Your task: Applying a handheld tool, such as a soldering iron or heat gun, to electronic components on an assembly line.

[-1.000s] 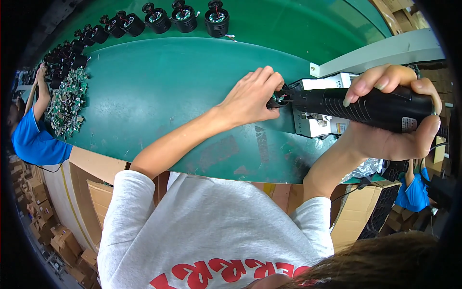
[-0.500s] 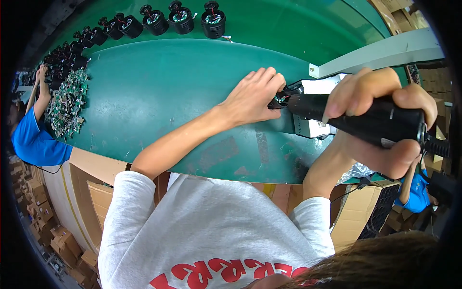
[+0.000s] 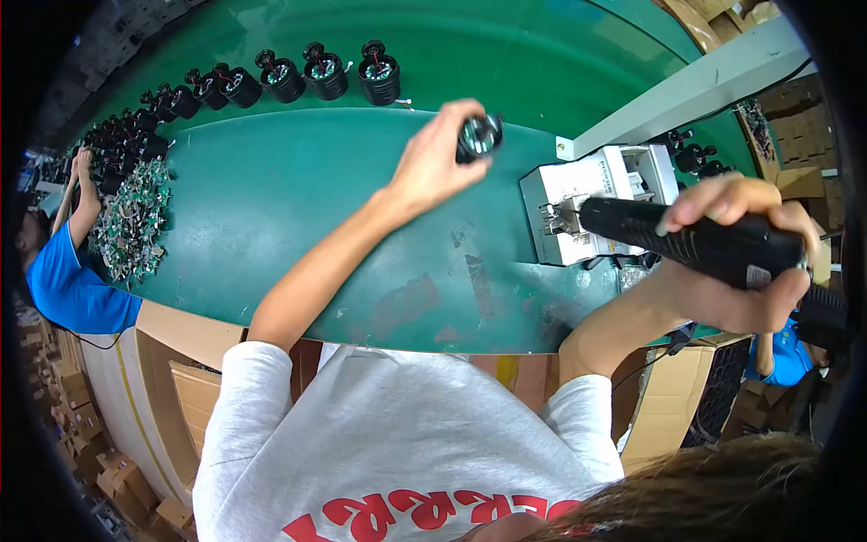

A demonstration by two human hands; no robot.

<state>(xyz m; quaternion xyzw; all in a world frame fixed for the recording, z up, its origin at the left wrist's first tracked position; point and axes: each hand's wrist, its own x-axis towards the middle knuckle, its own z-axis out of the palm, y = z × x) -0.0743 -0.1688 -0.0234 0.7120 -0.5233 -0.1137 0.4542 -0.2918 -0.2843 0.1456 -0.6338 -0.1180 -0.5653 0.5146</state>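
My left hand [image 3: 440,158] is closed round a black cylindrical housing [image 3: 480,137], holding it above the middle of the green table; its open end, with a circuit board inside, faces up. In my right hand [image 3: 741,244] is a black electric screwdriver [image 3: 695,239], its fingers wrapped round the body and its cable leaving at the back. The screwdriver's tip points left, over the front of a white screw feeder [image 3: 596,185] on the right of the table. Whether the tip touches the feeder I cannot tell.
Similar black housings [image 3: 379,77] with wires stand in a row along the far side. A heap of green circuit boards [image 3: 131,221] lies at the left, beside a co-worker's blue sleeve [image 3: 77,275]. A grey metal bar [image 3: 686,90] crosses the far right. Cardboard boxes [image 3: 668,397] stand below the near edge.
My left hand has carried the housing left and away from the screwdriver. The screwdriver's tip has moved from the housing to over the screw feeder, which shows more fully now.
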